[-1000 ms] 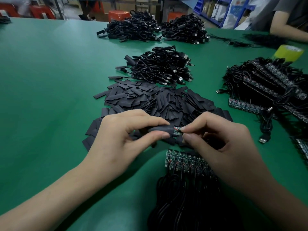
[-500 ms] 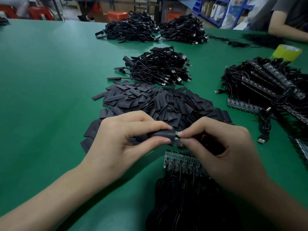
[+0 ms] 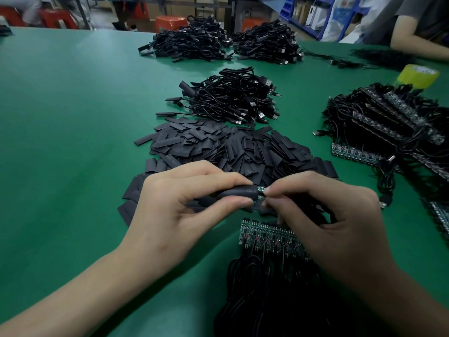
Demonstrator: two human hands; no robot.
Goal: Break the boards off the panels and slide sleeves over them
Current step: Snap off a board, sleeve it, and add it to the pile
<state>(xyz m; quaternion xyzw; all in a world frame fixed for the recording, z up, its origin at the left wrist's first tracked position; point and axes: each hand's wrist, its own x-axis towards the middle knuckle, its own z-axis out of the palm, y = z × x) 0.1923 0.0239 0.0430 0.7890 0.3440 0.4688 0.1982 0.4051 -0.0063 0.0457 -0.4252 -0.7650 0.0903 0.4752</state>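
Two hands meet over the middle of the desk (image 3: 73,142), pretty much the same spot as a second ago. The left hand (image 3: 184,210) pinches a black sleeve (image 3: 239,192) between thumb and forefinger, with the sleeve lying roughly level and its mouth pointing right. The right hand (image 3: 340,229) pinches the tip of the board (image 3: 261,190) with its fingertips, right at that mouth.

What's different: a second ago a fair bit of green board stuck out between the hands. Now only a small green sliver shows, so the board sits almost wholly inside the sleeve. Against half a second ago there's barely any change; the two sets of fingertips are nearly touching in both.

All this is held just above the near edge of the sleeve pile (image 3: 218,147). Closer to the person a panel (image 3: 264,233) lies flat on the desk, its black cables (image 3: 267,300) trailing toward the camera and its right end hidden under the right hand. It hasn't budged.

Behind the pile is a cable heap (image 3: 233,98) with USB plugs. Off to the right is a panel stack (image 3: 388,122) tangled in wires, with a yellow tape roll (image 3: 418,76) behind it. All of that sits as before.
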